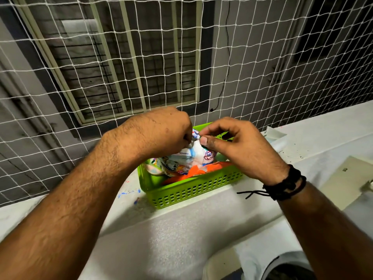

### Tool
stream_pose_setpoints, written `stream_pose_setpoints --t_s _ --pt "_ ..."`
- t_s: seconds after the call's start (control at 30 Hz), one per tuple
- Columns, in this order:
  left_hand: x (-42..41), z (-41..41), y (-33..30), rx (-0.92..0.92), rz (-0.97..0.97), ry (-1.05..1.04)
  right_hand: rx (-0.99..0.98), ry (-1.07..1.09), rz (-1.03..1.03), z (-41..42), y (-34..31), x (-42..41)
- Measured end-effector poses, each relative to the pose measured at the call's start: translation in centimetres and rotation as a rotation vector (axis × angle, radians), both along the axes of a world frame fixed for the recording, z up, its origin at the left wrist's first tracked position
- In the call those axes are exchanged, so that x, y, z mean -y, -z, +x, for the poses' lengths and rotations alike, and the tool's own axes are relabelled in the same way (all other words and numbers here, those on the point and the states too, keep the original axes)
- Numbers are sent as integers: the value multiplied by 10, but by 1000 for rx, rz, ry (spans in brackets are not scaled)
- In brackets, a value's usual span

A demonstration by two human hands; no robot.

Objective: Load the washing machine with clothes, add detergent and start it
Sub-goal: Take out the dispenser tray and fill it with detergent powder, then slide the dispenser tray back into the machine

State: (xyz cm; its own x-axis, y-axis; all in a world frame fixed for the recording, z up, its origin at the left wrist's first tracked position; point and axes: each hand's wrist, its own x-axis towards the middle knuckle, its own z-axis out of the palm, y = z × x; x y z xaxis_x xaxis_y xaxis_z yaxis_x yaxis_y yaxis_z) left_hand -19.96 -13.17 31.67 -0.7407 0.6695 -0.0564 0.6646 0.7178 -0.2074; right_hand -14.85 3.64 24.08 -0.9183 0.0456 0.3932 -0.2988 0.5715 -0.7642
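Observation:
A white printed detergent packet (pixel 191 156) stands in a green plastic basket (pixel 193 190) on a white ledge. My left hand (pixel 161 134) grips the packet's bunched top from the left, fingers curled around it. From the right, my right hand (pixel 232 144) pinches the same top edge between thumb and fingers. An orange packet (pixel 193 171) lies in the basket under the white one. No washing machine or clothes are in view.
A white rope net (pixel 181 67) hangs just behind the basket, with a barred window beyond it. The white ledge (pixel 171 229) runs left to right. Small white items (pixel 276 136) lie at the right. A pale panel (pixel 343 174) sits lower right.

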Motion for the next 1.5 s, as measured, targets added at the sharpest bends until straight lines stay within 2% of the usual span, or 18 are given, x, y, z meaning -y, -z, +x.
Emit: stream_pose_setpoints --t_s 0.17,0.3,0.53,0.67,0.8,0.97,1.07,1.27,1.5 --pt "-5 12 -12 -82 121 52 -68 56 -40 16 -7 -15" --pt "-29 29 -14 -138 229 163 -76 114 -158 31 -13 -41" --pt "-106 49 10 -31 369 220 -3 353 -230 42 -7 -112" --pt "-138 49 24 50 346 166 146 471 -238 29 15 -152" --pt "-165 37 44 46 270 106 304 576 -240 8 37 -183" --pt "-192 14 80 145 87 -85 478 580 -119 -22 55 -199" --pt "-197 7 95 184 59 -152 533 597 -72 -38 63 -205" --pt "-201 0 105 200 76 -147 490 589 -44 -48 78 -215" --pt "-194 8 100 114 147 -79 446 623 -284 -13 69 -206"
